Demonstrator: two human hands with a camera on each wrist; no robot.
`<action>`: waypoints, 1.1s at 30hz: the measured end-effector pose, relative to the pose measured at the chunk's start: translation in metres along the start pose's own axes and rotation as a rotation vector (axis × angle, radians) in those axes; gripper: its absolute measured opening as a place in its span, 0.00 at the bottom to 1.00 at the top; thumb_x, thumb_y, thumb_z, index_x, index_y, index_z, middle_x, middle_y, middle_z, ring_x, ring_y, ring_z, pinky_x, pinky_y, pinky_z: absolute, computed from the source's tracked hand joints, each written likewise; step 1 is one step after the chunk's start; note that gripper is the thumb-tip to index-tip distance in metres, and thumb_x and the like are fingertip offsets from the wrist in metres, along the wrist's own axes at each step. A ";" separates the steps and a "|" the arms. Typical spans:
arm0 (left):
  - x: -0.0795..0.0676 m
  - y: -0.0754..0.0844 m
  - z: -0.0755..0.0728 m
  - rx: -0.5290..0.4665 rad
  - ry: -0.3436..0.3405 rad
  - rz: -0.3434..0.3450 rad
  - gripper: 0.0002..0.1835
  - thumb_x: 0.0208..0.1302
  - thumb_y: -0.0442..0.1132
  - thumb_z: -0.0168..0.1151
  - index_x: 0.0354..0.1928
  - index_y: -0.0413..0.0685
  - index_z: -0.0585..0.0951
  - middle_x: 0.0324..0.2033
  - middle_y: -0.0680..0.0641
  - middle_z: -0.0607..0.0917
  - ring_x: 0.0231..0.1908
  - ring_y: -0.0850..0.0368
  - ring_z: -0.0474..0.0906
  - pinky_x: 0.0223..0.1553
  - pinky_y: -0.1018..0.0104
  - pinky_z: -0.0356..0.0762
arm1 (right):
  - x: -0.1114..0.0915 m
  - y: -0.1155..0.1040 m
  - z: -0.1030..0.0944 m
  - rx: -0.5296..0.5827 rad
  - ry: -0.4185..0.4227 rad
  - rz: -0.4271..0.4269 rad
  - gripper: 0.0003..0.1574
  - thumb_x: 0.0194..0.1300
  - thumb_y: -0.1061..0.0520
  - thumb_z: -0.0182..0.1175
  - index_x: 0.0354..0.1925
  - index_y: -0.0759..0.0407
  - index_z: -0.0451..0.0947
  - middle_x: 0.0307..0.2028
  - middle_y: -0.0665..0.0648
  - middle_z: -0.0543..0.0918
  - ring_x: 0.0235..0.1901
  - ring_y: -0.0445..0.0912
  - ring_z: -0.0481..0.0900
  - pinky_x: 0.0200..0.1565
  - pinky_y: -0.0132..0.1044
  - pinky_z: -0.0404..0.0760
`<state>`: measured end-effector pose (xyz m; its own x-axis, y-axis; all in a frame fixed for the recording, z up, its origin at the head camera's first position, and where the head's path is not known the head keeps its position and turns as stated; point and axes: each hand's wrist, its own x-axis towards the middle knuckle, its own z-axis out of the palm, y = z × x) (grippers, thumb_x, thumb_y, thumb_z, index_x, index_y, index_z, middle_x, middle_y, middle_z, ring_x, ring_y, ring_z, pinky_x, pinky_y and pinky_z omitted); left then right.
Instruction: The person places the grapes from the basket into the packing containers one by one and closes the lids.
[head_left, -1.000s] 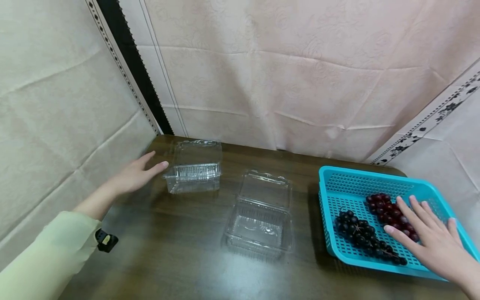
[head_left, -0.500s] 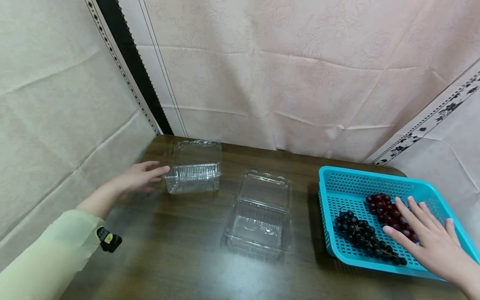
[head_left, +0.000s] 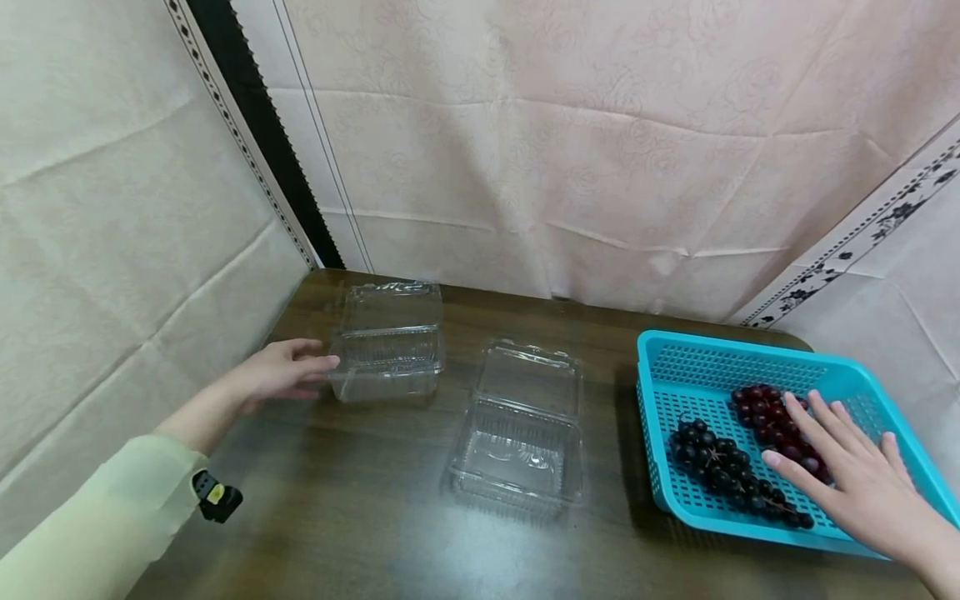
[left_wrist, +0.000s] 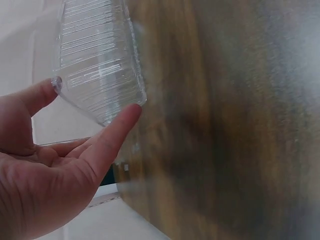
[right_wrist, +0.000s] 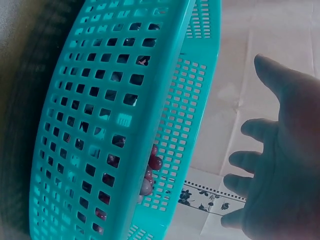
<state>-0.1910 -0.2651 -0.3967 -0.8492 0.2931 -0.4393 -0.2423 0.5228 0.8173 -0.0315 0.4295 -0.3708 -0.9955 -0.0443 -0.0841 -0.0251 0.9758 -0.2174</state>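
At the back left of the table, my left hand [head_left: 281,372] grips the near left corner of a clear plastic clamshell box [head_left: 386,362] whose lid is raised. In the left wrist view the thumb lies at the rim of the clamshell box [left_wrist: 97,65], and a finger reaches along its lower edge. A second clear clamshell box [head_left: 517,450] lies with its lid folded back at mid-table. My right hand [head_left: 855,479] hovers over a blue basket [head_left: 663,492], fingers spread, holding nothing. Dark red grapes [head_left: 776,429] lie partly under it in this view, beside black grapes [head_left: 720,467].
The brown wooden table [head_left: 360,517] is bounded at the back by a pale cloth curtain [head_left: 525,167]. Another cloth [head_left: 112,208] hangs along the left side. The basket takes up the right end of the table.
My left hand has closed in on the left clamshell box, taken hold of its corner and shifted the box slightly toward me. The right hand has hardly moved.
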 end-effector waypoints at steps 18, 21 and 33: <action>-0.002 -0.021 0.017 -0.073 0.044 0.032 0.41 0.82 0.37 0.60 0.81 0.24 0.49 0.71 0.20 0.69 0.68 0.29 0.74 0.57 0.51 0.89 | 0.011 -0.011 -0.010 0.140 -0.123 -0.094 0.57 0.81 0.42 0.61 0.88 0.51 0.37 0.83 0.77 0.41 0.80 0.77 0.35 0.69 0.87 0.31; -0.002 -0.023 0.018 -0.086 0.044 0.048 0.40 0.81 0.36 0.60 0.81 0.24 0.50 0.71 0.19 0.69 0.68 0.29 0.74 0.57 0.51 0.89 | 0.014 -0.013 -0.013 0.141 -0.145 -0.089 0.58 0.80 0.41 0.62 0.88 0.49 0.37 0.83 0.76 0.43 0.80 0.78 0.38 0.65 0.90 0.45; -0.002 -0.031 0.020 -0.121 0.032 0.038 0.41 0.80 0.32 0.60 0.81 0.24 0.48 0.73 0.19 0.66 0.66 0.33 0.78 0.54 0.53 0.90 | 0.025 -0.010 -0.018 0.110 -0.215 -0.115 0.59 0.78 0.40 0.63 0.88 0.51 0.39 0.80 0.78 0.56 0.71 0.83 0.59 0.55 0.85 0.70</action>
<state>-0.1723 -0.2659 -0.4287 -0.8731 0.2837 -0.3965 -0.2628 0.4113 0.8728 -0.0579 0.4222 -0.3533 -0.9440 -0.2093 -0.2552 -0.1148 0.9332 -0.3406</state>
